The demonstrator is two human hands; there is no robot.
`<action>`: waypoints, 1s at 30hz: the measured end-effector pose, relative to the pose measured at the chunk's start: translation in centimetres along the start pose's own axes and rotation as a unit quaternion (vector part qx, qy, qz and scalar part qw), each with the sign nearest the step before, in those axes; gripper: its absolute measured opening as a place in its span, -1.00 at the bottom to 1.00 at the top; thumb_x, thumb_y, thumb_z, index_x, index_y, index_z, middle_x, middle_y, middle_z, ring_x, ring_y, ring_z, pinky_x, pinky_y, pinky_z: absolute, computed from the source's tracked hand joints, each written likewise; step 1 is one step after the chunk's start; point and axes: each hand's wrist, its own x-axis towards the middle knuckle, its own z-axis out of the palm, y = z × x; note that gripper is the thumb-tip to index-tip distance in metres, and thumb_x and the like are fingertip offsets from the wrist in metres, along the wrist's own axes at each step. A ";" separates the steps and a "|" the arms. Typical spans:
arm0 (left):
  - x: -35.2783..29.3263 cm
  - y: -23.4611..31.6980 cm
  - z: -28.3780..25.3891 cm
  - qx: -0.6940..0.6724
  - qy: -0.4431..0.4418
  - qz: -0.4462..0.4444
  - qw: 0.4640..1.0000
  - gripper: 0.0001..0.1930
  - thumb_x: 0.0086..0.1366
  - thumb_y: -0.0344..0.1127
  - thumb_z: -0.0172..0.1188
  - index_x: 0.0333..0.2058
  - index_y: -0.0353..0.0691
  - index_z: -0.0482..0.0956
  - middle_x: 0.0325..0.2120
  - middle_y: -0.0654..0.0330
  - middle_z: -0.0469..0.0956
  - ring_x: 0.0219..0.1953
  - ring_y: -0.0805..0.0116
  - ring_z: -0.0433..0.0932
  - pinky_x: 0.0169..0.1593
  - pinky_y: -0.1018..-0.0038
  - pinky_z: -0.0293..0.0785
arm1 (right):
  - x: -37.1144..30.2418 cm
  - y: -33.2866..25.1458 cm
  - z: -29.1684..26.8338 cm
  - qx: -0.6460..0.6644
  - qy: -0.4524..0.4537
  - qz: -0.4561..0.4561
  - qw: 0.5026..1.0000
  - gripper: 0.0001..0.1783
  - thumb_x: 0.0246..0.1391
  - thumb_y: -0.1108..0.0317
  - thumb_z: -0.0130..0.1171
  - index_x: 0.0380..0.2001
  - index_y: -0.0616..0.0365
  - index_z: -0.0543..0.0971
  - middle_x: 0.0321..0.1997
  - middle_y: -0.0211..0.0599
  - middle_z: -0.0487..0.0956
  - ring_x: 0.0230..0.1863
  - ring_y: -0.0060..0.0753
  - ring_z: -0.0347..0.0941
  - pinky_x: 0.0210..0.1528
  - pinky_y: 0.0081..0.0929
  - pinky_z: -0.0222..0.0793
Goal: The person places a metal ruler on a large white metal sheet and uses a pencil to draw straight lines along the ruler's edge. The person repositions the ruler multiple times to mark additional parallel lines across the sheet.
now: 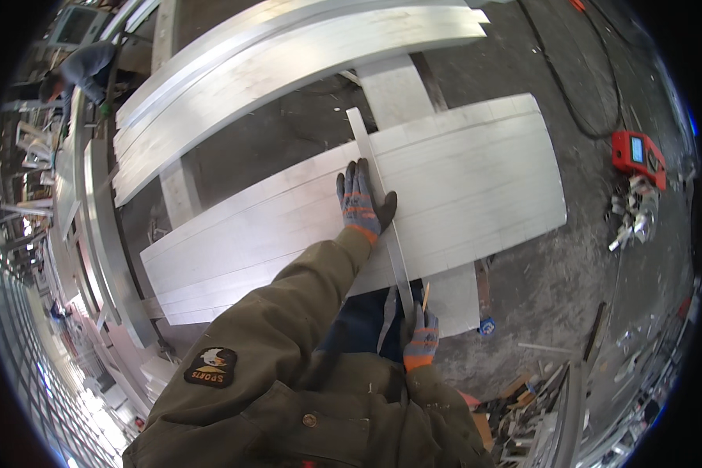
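Note:
A row of silver metal bars (476, 175) lies side by side in front of me, with thin cross lines near the right end. Across it runs a narrow flat metal strip (398, 261). My left hand (360, 204), in a grey and orange glove with dark fingertips, lies flat on the bars beside the strip. Its fingers are stretched out and its thumb reaches over to the strip's right side. At the strip's near end, my right hand (422, 337) is closed with a thin yellowish pencil (427, 293) sticking up from it. Some of its fingers are hidden.
More long metal bars (288, 86) lie beyond, on pale cross supports (398, 86). A red device with a screen (638, 151) and small metal parts (636, 210) sit on the floor at right. A blue roll (487, 326) lies nearby. Another person (90, 66) bends over at far left.

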 end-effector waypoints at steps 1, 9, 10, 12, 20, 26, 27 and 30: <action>0.3 0.3 0.4 -0.002 -0.003 0.005 1.000 0.01 0.20 0.06 0.31 0.46 -0.42 0.10 0.44 -0.17 0.21 0.53 -0.13 0.08 0.58 -0.07 -0.14 | 0.1 0.3 0.0 -0.002 0.004 0.004 1.000 -0.18 -0.01 0.66 0.04 0.42 0.22 0.35 0.23 0.14 0.43 0.21 0.29 0.37 0.26 0.01 0.38; 0.3 0.5 1.8 0.004 0.034 0.013 0.999 -0.04 0.23 0.00 0.32 0.48 -0.34 0.09 0.41 -0.25 0.23 0.52 -0.17 0.10 0.56 -0.05 -0.12 | 1.4 2.1 0.3 -0.018 0.002 0.012 1.000 -0.30 0.09 0.56 0.15 0.37 0.24 0.42 0.16 0.13 0.46 0.14 0.28 0.40 0.16 0.03 0.42; 0.3 0.4 1.9 0.009 0.034 0.009 0.999 -0.04 0.23 -0.01 0.32 0.48 -0.34 0.09 0.41 -0.24 0.23 0.51 -0.17 0.10 0.56 -0.05 -0.12 | 1.5 2.2 0.2 -0.019 0.013 0.002 1.000 -0.34 0.13 0.51 0.18 0.35 0.24 0.44 0.14 0.13 0.48 0.12 0.27 0.41 0.14 0.03 0.43; 0.3 0.3 2.2 0.015 0.044 0.017 0.999 -0.04 0.23 -0.02 0.33 0.47 -0.34 0.10 0.41 -0.23 0.25 0.51 -0.17 0.11 0.56 -0.05 -0.11 | 1.6 2.2 0.2 -0.014 0.017 -0.004 1.000 -0.35 0.14 0.50 0.20 0.35 0.24 0.45 0.12 0.14 0.48 0.11 0.28 0.42 0.12 0.03 0.43; 0.4 -0.8 3.5 0.006 0.079 0.028 0.996 -0.04 0.19 -0.03 0.34 0.46 -0.35 0.14 0.39 -0.18 0.28 0.49 -0.16 0.14 0.55 -0.08 -0.10 | 2.2 2.5 -0.5 0.002 0.043 -0.025 0.999 -0.44 0.25 0.24 0.28 0.27 0.23 0.53 0.01 0.06 0.54 0.00 0.20 0.46 0.05 0.05 0.43; 0.1 -1.2 3.9 -0.009 0.088 0.031 0.996 -0.06 0.21 -0.05 0.35 0.45 -0.38 0.15 0.37 -0.24 0.28 0.47 -0.23 0.17 0.54 -0.09 -0.05 | 1.8 3.3 -0.1 -0.007 0.001 -0.017 1.000 -0.38 0.22 0.30 0.26 0.33 0.23 0.48 0.07 0.09 0.51 0.05 0.22 0.43 0.08 0.06 0.42; 0.2 -1.3 3.8 -0.007 0.097 0.037 0.995 -0.07 0.22 -0.06 0.35 0.44 -0.39 0.16 0.37 -0.27 0.28 0.46 -0.25 0.18 0.53 -0.09 -0.03 | 1.7 3.4 -0.1 -0.009 -0.001 -0.012 1.000 -0.36 0.20 0.32 0.26 0.34 0.23 0.47 0.09 0.09 0.50 0.07 0.22 0.42 0.10 0.05 0.41; 0.2 -1.3 3.6 -0.007 0.103 0.057 0.993 -0.07 0.21 -0.06 0.35 0.44 -0.39 0.16 0.38 -0.29 0.26 0.45 -0.27 0.17 0.53 -0.10 -0.04 | 1.8 3.3 -0.1 0.010 -0.005 -0.009 1.000 -0.30 0.13 0.36 0.29 0.37 0.22 0.44 0.15 0.08 0.48 0.14 0.24 0.40 0.16 0.02 0.40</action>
